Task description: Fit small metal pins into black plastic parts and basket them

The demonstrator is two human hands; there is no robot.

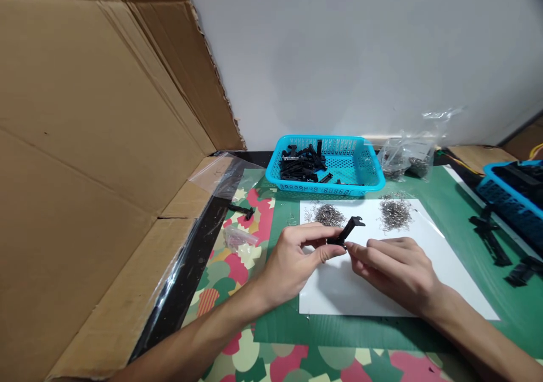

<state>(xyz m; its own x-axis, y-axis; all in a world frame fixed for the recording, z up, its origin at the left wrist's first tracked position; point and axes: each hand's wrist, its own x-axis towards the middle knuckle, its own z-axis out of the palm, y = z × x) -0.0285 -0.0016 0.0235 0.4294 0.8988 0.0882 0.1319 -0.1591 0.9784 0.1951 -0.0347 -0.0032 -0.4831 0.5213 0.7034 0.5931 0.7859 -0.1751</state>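
Observation:
Over the white sheet (365, 291), my left hand (297, 260) grips a black plastic part (348, 229) between thumb and fingers. Its long arm slants up to the right and ends in a small forked tip. My right hand (399, 269) is closed, with its thumb and forefinger pinched against the lower end of the part. Whatever those fingertips hold, if anything, is too small to make out. Behind my hands lie two heaps of tiny metal pieces, one left (328, 215) and one right (395, 213).
A blue basket (326, 188) at the back holds several black parts. Clear bags (409, 164) of small metal pieces stand beside it. At right are another blue basket (513, 192) and loose black parts (492, 240). Cardboard (97, 161) walls the left side.

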